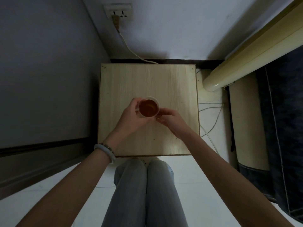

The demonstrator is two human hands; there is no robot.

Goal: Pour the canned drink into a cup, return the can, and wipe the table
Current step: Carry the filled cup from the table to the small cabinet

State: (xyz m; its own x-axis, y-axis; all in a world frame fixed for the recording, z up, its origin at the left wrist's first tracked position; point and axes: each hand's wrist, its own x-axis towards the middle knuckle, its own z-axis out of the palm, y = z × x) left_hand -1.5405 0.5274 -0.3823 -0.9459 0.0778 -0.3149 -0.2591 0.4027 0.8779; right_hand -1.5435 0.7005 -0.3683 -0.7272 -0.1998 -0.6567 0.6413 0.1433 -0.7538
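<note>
A clear plastic cup (148, 106) holding brown drink is near the middle of the small light wooden table (172, 82). My left hand (129, 117) grips the cup from its left side, fingers curled around the wall. My right hand (170, 119) touches the cup's right side with curled fingertips. No can and no cloth are in view.
A wall socket (118, 12) with a plug and a white cable (131, 51) is behind the table. More white cables (211, 115) lie on the tiled floor to the right, beside a cream-coloured padded furniture edge (246, 63). My knees (144, 174) sit at the table's front edge.
</note>
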